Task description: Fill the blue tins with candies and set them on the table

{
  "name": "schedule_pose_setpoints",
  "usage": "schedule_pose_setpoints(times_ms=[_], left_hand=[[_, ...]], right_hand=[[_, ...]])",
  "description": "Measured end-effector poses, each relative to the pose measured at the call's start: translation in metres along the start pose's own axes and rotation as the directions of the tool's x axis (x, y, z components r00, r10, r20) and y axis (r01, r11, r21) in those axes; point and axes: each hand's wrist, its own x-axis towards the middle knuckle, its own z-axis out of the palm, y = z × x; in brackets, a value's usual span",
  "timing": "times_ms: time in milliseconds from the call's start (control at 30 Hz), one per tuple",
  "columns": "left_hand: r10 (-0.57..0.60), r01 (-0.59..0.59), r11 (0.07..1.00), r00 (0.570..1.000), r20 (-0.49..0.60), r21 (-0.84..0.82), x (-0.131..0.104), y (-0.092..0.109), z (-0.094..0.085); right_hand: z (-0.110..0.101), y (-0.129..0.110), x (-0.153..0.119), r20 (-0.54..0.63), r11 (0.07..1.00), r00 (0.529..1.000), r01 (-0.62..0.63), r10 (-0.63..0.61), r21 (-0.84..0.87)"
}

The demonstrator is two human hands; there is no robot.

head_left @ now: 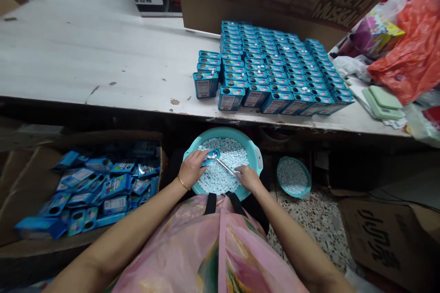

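- The left hand [192, 168] is closed on a small blue box [211, 157], which tips over the pellets [220, 183] just ahead of the fingers; pinching it by the sides, clear of the mouth, would leave the opening free.
- The right hand [247, 177] grips a metal spoon [226, 165] by its near end; its far end slants up to the box, meeting it or nearly so — too small to tell which.
- White pellets show at the box's mouth. Feeding them in with small, slow tilts should suit so narrow an opening better than one heaped push.
- The basin [220, 132] lies beneath both hands, so spills should drop back in — best to work over its middle, not its rim.
- Beyond the hands, rows of boxes [268, 64] stand on the table [103, 64], with a few pellets on their tops; brushing strays off before setting a box down would be tidier.
- Left of the left hand, loose boxes [117, 186] lie jumbled in a carton [20, 187], within the left arm's likely reach.
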Motion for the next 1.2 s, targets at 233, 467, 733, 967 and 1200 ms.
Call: schedule_pose_setpoints(times_ms=[233, 467, 733, 967, 1200], left_hand=[[0.072, -0.074, 0.994, 0.997, 0.029, 0.079, 0.006, 0.018, -0.013], [-0.187, 0.121, 0.958, 0.951, -0.246, -0.260, 0.009, 0.005, -0.029], [-0.328, 0.189, 0.934, 0.788, -0.520, -0.303, 0.049, 0.031, -0.045], [-0.398, 0.131, 0.885, 0.712, -0.578, -0.448, 0.096, 0.018, -0.065], [-0.364, 0.099, 0.865, 0.799, -0.479, -0.493, 0.121, 0.005, -0.055]], right_hand=[[-0.011, -0.034, 0.003, -0.413, 0.927, 0.874, 0.343, -0.256, 0.152], [-0.005, -0.038, 0.001, -0.441, 0.879, 0.870, 0.373, -0.220, 0.297], [-0.020, -0.099, 0.014, -0.466, 0.795, 0.806, 0.530, -0.364, 0.295], [-0.077, -0.168, 0.084, -0.612, 0.851, 0.709, 0.513, -0.349, 0.109], [-0.094, -0.169, 0.083, -0.702, 0.853, 0.657, 0.503, -0.275, 0.137]])
